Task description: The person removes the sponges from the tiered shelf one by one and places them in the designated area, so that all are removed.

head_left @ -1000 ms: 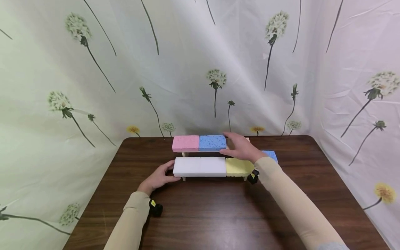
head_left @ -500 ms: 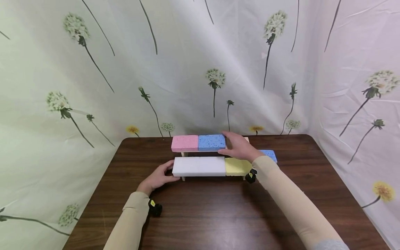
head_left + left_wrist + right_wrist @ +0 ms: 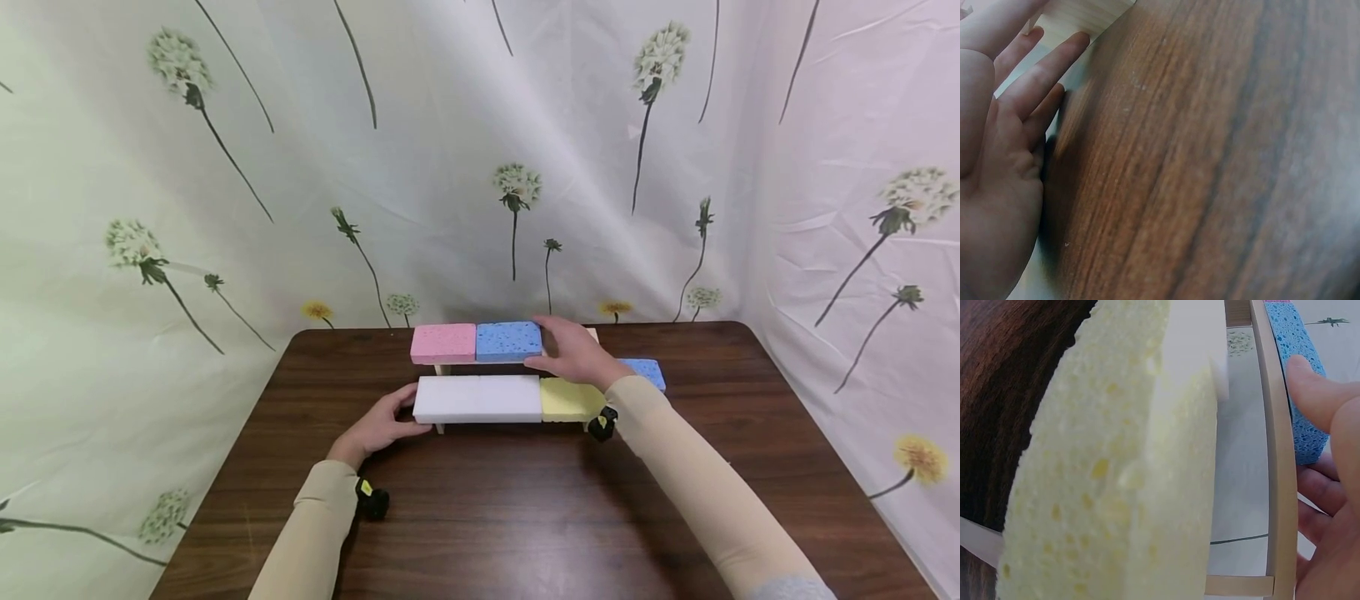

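A two-tier wooden rack bears sponges on both levels. On its upper tier a pink sponge sits against a blue sponge. My right hand pinches the blue sponge near its right end, thumb on the front face, as the right wrist view also shows. Two white sponges and a yellow sponge fill the lower tier. My left hand holds the left end of that tier, thumb in front and fingers behind; the left wrist view has its fingertips at the pale wood.
Another blue sponge lies to the right, partly hidden behind my right forearm. The rack stands toward the back of a dark wooden table. A dandelion-print curtain hangs right behind the table's far edge and along both sides.
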A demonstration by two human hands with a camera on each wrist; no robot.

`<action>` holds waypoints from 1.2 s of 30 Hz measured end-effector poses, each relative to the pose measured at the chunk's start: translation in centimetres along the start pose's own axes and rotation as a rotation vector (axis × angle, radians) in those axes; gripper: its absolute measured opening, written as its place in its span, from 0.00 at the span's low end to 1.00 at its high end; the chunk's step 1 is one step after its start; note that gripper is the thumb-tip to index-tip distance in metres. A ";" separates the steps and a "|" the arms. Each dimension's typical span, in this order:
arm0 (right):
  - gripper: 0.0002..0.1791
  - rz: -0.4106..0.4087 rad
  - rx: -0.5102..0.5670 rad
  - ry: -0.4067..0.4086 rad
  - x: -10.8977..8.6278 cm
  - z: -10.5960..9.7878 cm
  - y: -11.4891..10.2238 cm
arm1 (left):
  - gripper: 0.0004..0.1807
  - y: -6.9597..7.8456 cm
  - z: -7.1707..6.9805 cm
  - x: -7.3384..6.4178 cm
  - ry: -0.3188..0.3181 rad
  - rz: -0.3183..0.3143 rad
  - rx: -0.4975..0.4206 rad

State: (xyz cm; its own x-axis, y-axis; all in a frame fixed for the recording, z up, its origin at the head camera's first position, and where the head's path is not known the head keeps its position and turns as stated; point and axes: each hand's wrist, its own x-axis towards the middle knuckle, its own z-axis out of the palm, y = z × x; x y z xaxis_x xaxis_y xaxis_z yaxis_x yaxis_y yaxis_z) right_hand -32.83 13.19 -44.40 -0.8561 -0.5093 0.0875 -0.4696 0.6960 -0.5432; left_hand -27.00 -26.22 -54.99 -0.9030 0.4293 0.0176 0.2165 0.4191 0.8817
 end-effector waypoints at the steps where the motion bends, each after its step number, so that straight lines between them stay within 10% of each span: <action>1: 0.46 0.002 0.007 0.004 0.0 0.0 0.0 | 0.44 0.0 0.0 0.0 0.003 0.002 0.006; 36: 0.44 0.000 0.060 0.077 -2.3 -1.6 1.9 | 0.45 -0.1 0.0 -0.1 0.000 0.003 -0.005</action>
State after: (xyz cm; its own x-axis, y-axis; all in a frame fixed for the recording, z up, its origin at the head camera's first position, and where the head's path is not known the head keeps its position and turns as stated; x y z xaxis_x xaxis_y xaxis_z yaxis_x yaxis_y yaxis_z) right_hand -32.06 16.53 -44.26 -0.8714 -0.4673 0.1496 -0.4574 0.6633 -0.5923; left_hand -26.92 -26.33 -55.05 -0.9023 0.4306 0.0198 0.2168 0.4138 0.8842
